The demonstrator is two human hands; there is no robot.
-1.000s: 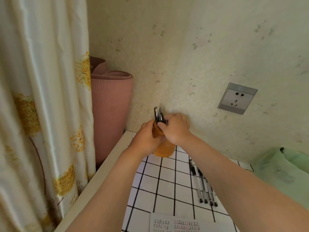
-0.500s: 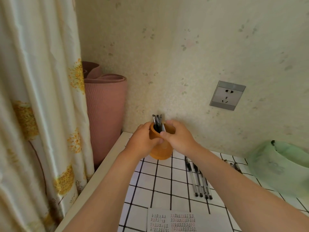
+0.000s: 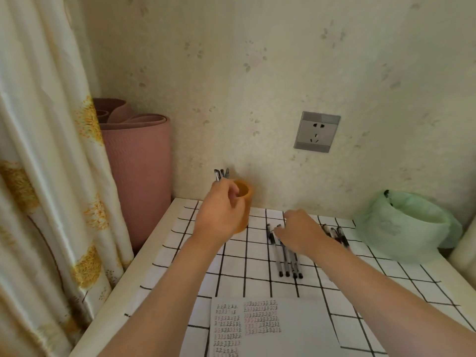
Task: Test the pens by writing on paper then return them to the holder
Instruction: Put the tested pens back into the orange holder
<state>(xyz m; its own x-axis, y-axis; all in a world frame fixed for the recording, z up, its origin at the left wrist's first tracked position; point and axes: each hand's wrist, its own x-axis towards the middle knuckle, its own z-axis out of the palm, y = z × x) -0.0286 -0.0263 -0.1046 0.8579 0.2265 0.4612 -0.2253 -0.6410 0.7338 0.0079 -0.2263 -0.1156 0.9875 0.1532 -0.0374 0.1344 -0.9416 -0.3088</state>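
An orange cylindrical pen holder (image 3: 244, 202) stands at the back of the white grid-patterned table (image 3: 257, 256). My left hand (image 3: 219, 215) wraps its left side. Three dark pen tops (image 3: 221, 173) stick up just above that hand at the holder's left rim; I cannot tell whether they sit inside it. My right hand (image 3: 300, 231) lies fingers-spread over a row of several pens (image 3: 288, 264) flat on the table, fingertips touching their upper ends. A few more pens (image 3: 338, 234) lie to its right. A paper sheet (image 3: 273, 328) with rows of written marks lies near me.
A rolled pink mat (image 3: 139, 163) stands against the wall left of the table, beside a floral curtain (image 3: 38, 176). A pale green plastic bag (image 3: 404, 228) sits at the table's back right. A wall socket (image 3: 317, 131) is above the pens.
My right hand has left the holder and dropped to the right onto the pens lying on the table. The left hand stays on the holder. The camera has tilted down.
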